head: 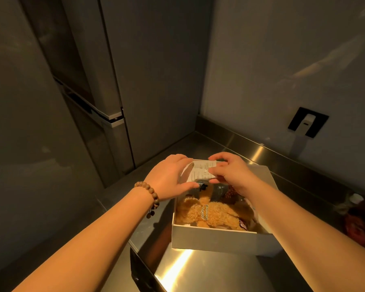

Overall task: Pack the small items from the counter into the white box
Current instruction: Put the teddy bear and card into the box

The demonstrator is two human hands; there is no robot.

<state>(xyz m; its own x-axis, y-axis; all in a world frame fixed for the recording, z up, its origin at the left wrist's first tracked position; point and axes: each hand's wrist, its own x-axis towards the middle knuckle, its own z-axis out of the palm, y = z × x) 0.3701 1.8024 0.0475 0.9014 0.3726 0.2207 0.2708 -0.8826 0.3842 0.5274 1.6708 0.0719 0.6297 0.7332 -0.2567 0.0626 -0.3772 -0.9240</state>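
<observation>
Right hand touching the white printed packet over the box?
Touching. Head view: the right hand pinches the white printed packet at its right edge, thumb and fingers curled onto it above the white box.

I can't read the print on the packet (200, 172) both hands pinch. My right forearm hides the box's (215, 238) right wall below that grip. A blurred reddish thing (358, 224) sits far right.

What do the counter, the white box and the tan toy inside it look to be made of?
The counter looks like brushed stainless steel: it throws back a bright streak of light. The white box seems matte cardboard, with thin flat walls and no shine. The tan toy looks like plush fabric, shaggy and fuzzy all over.
</observation>
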